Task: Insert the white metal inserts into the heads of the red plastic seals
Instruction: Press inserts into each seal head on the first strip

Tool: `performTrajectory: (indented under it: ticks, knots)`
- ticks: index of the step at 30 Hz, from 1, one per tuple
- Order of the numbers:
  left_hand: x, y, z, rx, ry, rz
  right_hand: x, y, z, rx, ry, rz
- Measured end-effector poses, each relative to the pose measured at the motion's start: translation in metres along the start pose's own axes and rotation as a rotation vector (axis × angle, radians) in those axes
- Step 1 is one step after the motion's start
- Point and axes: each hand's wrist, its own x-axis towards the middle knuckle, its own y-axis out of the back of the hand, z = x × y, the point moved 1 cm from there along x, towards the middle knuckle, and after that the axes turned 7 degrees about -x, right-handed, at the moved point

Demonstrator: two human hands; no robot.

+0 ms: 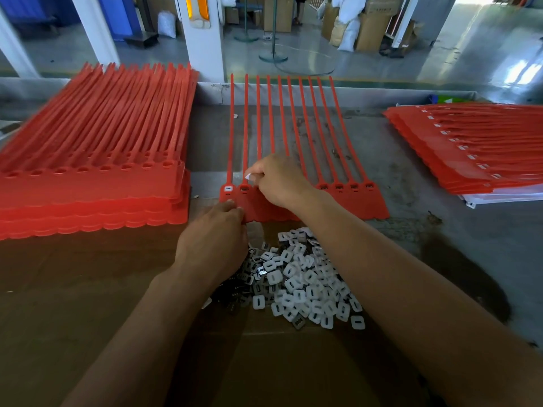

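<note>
Head view: white insert (pixel 249 176) pinched between fingertips of right hand (pixel 279 180), just above second head (pixel 244 188) from left end of middle strip of seals (pixel 338 207); leftmost head (pixel 228 188) already filled, visible heads (pixel 354 186) toward right end unfilled. Left hand (pixel 217 236) curled onto near edge of that strip, pinning it down; loose pile of inserts (pixel 305 277) just nearer than the strip. Likely trouble, by judgement: insert tilted or back to front at the socket and jammed half-seated, or strip skidding under the push with a slack pinning grip.
</note>
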Motion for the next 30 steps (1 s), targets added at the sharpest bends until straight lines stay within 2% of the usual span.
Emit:
performTrajectory:
  ticks: [8, 25, 30]
  knots:
    - [0.0, 0.0, -0.001, 0.002, -0.014, 0.009, 0.006, -0.002, 0.003, 0.024, -0.043, 0.02]
    - [-0.001, 0.0, 0.0, -0.005, -0.018, 0.009, 0.012, -0.008, -0.008, -0.306, 0.069, -0.071]
    - [-0.001, 0.0, 0.0, -0.009, -0.014, 0.006, 0.012, -0.008, -0.009, -0.326, 0.056, -0.015]
